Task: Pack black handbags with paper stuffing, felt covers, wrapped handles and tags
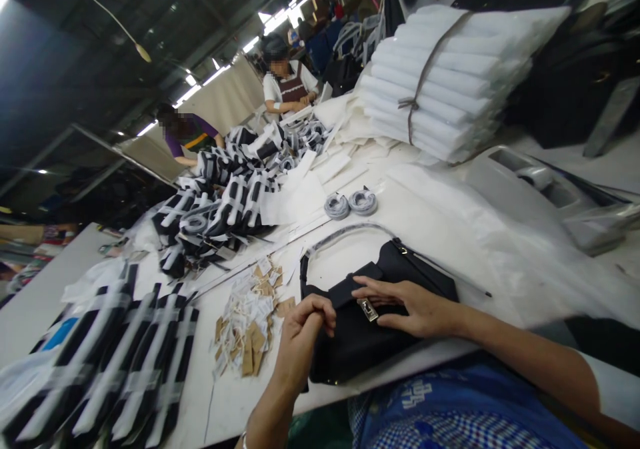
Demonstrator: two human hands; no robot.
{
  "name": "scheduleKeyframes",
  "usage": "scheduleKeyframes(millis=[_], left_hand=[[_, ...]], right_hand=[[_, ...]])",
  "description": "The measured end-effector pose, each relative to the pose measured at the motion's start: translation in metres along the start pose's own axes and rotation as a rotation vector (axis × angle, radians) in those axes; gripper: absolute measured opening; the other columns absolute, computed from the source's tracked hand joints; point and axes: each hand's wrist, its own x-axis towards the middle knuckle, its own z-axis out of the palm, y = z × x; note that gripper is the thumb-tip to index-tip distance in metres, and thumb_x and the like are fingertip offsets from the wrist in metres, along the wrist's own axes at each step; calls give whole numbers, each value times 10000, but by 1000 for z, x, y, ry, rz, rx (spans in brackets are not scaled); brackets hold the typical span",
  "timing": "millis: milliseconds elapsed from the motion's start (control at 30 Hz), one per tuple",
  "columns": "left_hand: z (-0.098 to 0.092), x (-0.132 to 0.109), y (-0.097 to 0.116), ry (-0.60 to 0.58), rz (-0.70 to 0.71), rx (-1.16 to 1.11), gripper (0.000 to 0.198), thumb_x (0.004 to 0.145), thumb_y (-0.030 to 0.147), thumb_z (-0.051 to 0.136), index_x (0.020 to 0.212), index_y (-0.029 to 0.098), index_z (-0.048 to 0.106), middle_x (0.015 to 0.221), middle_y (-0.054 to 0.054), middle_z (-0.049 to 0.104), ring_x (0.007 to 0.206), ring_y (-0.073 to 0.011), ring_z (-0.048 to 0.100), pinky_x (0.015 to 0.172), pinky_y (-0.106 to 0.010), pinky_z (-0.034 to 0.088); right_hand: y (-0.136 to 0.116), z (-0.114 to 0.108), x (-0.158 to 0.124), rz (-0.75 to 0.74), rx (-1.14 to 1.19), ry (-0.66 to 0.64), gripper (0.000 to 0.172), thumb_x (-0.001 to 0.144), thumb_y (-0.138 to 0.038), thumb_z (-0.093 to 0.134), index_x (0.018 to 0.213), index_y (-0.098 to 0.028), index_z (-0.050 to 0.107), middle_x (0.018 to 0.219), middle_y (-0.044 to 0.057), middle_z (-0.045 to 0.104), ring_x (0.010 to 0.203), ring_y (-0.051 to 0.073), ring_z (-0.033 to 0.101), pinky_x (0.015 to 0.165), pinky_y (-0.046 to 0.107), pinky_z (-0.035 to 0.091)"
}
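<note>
A black handbag (350, 346) lies on the white table in front of me, its wrapped handle (345, 232) arched toward the far side. My right hand (413, 308) rests on the bag's front with fingers stretched apart, next to a gold-coloured clasp (369, 310) below the flap. At the bag's left side is my left hand (305, 322), its fingers curled toward the thumb. Whatever may be between those fingers is hidden. Left of that hand lies a heap of paper tags (250, 316), white and brown with strings.
Wrapped black straps or handles (150, 369) lie at left front, with a larger pile (220, 209) behind. Two grey coils (350, 203) sit beyond the bag. A tied white stack (440, 76) stands back right, near clear plastic sheeting (480, 236). Two people work across the table.
</note>
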Motion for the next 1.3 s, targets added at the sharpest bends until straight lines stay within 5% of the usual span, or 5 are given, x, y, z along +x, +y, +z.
scheduleKeyframes(millis=[233, 400, 600, 833, 1300], left_hand=[[25, -3, -10, 19, 106, 462, 181, 911, 316, 609, 816, 184, 690, 768, -21, 655, 688, -148, 604, 640, -247, 473], [29, 0, -24, 3, 98, 390, 155, 928, 221, 572, 1010, 210, 702, 892, -29, 735, 741, -157, 698, 661, -254, 557], [39, -7, -15, -11, 205, 503, 129, 898, 187, 652, 980, 237, 739, 944, -17, 741, 875, -165, 689, 801, -269, 537], [49, -5, -21, 11, 276, 686, 127, 814, 123, 753, 913, 201, 734, 878, -18, 716, 775, -152, 683, 713, -247, 534], [61, -11, -25, 24, 284, 954, 100, 867, 131, 657, 859, 217, 706, 836, -22, 710, 772, -190, 689, 693, -286, 528]], right_hand=[[6, 3, 0, 9, 8, 22, 812, 872, -247, 686, 1565, -306, 267, 1482, 51, 526, 1321, 212, 541, 1161, 408, 398], [8, 6, 1, 30, 44, 70, 803, 858, -255, 690, 1556, -285, 293, 1395, 59, 598, 1240, 204, 608, 1125, 404, 455], [9, 6, 1, 10, 99, 12, 808, 850, -209, 664, 1560, -281, 284, 1474, 72, 529, 1320, 217, 542, 1170, 439, 385], [10, 6, 0, -28, 43, 16, 784, 848, -164, 628, 1553, -272, 305, 1470, 68, 537, 1308, 211, 554, 1143, 406, 420], [21, 17, 0, -119, -156, 70, 735, 833, -93, 530, 1523, -296, 379, 1418, 23, 590, 1216, 183, 628, 1079, 361, 493]])
